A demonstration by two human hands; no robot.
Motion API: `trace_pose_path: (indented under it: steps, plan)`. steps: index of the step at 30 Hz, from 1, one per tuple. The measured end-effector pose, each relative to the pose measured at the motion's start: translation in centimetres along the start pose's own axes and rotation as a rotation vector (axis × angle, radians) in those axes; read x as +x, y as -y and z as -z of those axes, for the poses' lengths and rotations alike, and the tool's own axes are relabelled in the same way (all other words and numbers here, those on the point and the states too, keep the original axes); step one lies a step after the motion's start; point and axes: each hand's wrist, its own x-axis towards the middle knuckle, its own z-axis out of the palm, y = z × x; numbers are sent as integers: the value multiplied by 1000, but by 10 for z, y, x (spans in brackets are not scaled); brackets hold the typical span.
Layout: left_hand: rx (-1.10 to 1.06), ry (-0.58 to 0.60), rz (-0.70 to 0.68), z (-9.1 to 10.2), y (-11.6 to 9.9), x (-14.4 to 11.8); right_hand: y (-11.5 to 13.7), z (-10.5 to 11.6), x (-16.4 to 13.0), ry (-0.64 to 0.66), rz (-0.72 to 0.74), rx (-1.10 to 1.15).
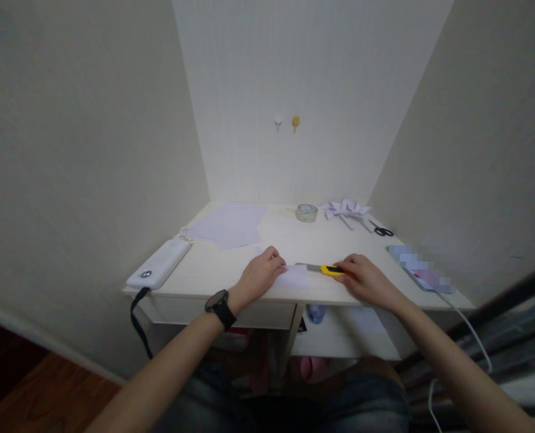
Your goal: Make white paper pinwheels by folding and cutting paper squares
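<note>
My left hand (259, 275) presses down on the left edge of a small white paper piece (294, 278) lying near the front of the pale desk (213, 273). My right hand (362, 278) grips a yellow utility knife (322, 269), whose metal blade points left along the paper's top edge. A black watch sits on my left wrist.
A white power bank (159, 264) with a black strap lies at the left front corner. Loose white sheets (231, 224), a tape roll (306, 212), folded paper shapes (346, 209) and black scissors (382, 230) sit toward the back. A phone with a white cable lies at right (423, 269).
</note>
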Motion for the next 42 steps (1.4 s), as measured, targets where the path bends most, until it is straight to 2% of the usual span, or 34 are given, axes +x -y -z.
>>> trace_pose_path:
  steps: [3, 8, 17, 25, 34, 42]
  plan:
    - [22, -33, 46, 0, 0, 0, 5, -2, 1, -10, 45, 35]
    - [65, -16, 63, 0, -1, 2, 9, -3, 7, 8, 72, 63]
    - [-68, 16, 119, -6, 8, 20, 8, -9, 18, 57, 87, 109]
    - [-43, 56, 175, -6, 8, 22, 11, -10, 22, 77, 140, 172]
    - [14, 50, 174, -6, 3, 19, 13, -1, 19, 120, 103, 248]
    - [140, 52, 135, -6, -1, 18, 17, -1, 16, 135, 90, 239]
